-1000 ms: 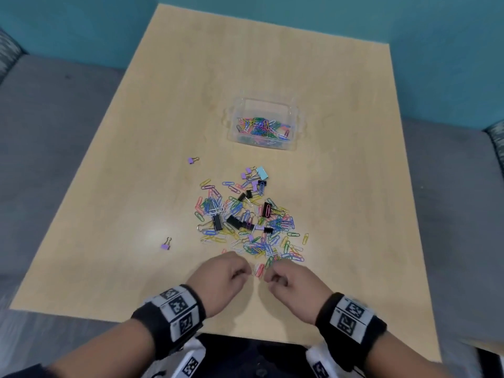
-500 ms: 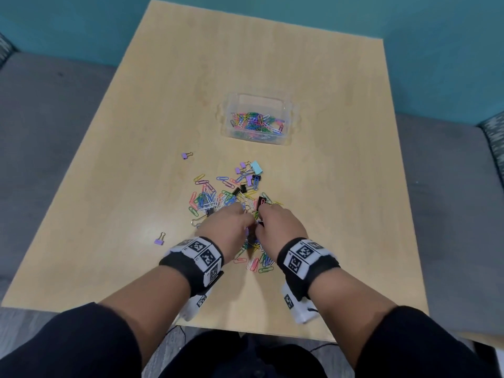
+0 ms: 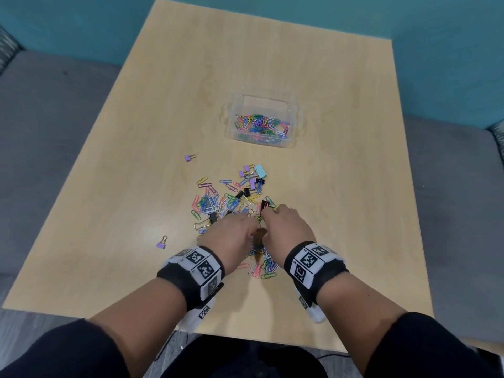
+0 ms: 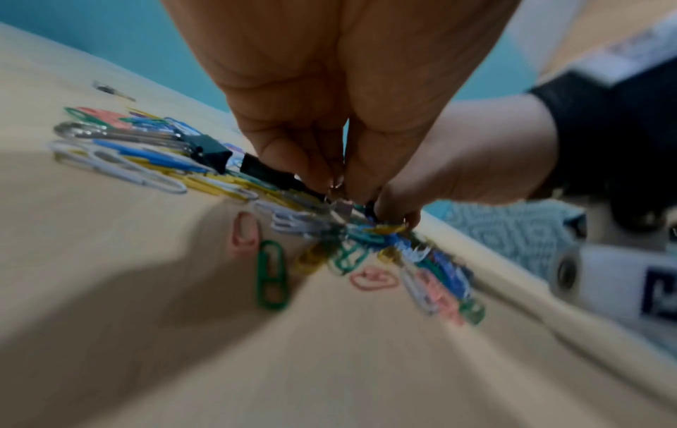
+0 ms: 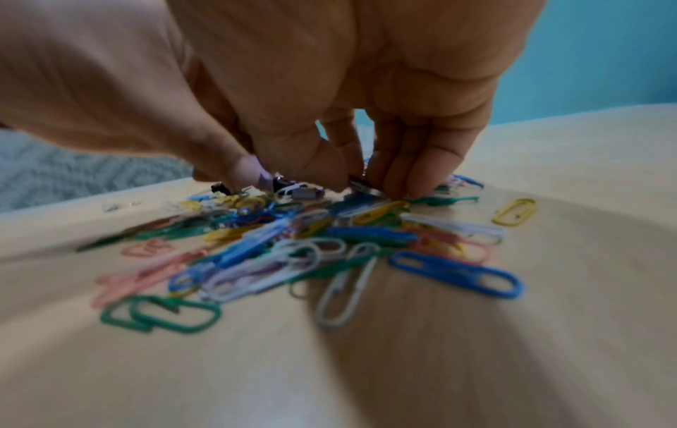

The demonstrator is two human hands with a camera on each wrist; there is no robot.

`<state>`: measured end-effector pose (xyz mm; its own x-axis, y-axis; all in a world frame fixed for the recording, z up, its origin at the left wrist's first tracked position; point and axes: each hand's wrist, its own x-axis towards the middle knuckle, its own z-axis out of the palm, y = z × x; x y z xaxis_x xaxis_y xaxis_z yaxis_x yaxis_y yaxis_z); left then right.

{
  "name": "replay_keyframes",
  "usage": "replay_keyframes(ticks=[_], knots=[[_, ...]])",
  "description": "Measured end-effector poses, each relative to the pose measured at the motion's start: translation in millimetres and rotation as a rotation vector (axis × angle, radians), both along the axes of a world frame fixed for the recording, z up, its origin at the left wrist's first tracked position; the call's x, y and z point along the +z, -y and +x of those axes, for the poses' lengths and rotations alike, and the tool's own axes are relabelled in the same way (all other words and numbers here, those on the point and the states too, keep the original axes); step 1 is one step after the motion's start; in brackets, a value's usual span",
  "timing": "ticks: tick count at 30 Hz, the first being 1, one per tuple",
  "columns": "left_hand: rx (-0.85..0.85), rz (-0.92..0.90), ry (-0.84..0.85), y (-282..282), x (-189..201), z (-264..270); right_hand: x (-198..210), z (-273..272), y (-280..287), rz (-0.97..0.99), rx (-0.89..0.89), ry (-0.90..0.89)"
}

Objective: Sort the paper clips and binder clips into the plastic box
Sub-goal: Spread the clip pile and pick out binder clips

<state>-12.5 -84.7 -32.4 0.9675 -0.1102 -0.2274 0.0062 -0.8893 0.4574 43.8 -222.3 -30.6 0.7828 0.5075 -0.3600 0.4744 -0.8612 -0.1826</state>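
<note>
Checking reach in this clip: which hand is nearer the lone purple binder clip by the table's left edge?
Left. The left hand works the pile just right of the purple binder clip; the right hand lies beyond it, farther right.

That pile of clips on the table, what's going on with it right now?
A person has both hands in the loose pile of clips on the wooden table. The left hand and the right hand are fingertips down, picking at small clips; what each holds is too blurred to tell. The clear plastic box beyond already holds coloured paper clips. Two purple binder clips lie apart.
</note>
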Motion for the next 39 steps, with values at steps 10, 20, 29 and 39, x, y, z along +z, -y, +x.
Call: replay_keyframes(ticks=[10, 20, 29, 39], knots=[[0.979, -0.926, -0.230, -70.1, 16.2, -54.3, 29.4, 0.3, -0.7, 0.240, -0.160, -0.055], [1.099, -1.280, -0.377, -68.6, 15.2, -55.6, 9.6, -6.0, -16.3, 0.172, -0.093, -0.099], [0.583, -0.023, -0.158, -129.4, -3.0, -61.5, -2.4, -2.3, -20.3, 0.106, -0.089, -0.043], [0.297, 0.175, 0.042, -119.6, 1.6, -60.0, 0.0, -2.6, -36.6, 0.029, -0.097, -0.013]])
